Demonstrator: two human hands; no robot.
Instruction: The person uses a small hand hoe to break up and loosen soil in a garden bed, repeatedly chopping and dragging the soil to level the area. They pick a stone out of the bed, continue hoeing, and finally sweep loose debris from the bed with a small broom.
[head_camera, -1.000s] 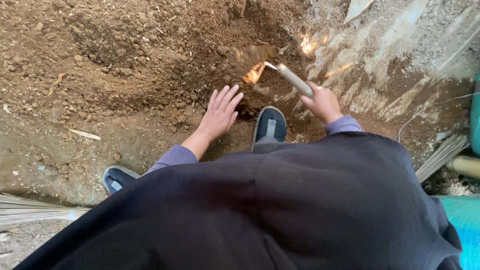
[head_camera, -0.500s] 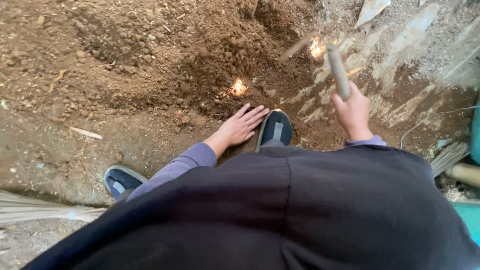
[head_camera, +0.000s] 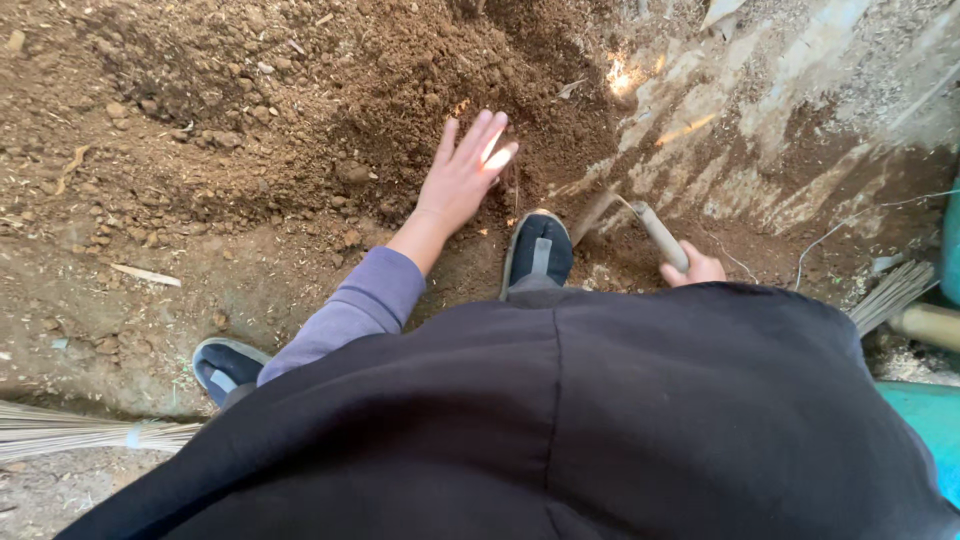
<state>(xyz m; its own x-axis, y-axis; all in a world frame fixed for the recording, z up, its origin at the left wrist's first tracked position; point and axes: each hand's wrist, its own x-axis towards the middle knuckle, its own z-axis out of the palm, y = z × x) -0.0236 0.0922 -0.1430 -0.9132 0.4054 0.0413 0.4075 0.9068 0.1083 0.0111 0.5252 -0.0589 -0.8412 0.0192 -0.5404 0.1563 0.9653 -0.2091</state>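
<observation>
Overhead, head cam: left hand (head_camera: 465, 178) stretched fwd w/ arm nearly straight, purple sleeve (head_camera: 360, 305) pushed down the forearm, fingers fully spread, palm flat on the loose brown soil (head_camera: 300, 90), holding nothing. Right hand (head_camera: 697, 270) low by the body, mostly hidden behind the black garment (head_camera: 600, 420), fist wrapped round the wooden handle of a small digging tool (head_camera: 655, 232), handle angled up-left, metal end into dirt just right of the dark shoe (head_camera: 538, 250).

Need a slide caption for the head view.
Left hand spread flat on loose soil; right hand grips a wooden-handled digging tool.
</observation>
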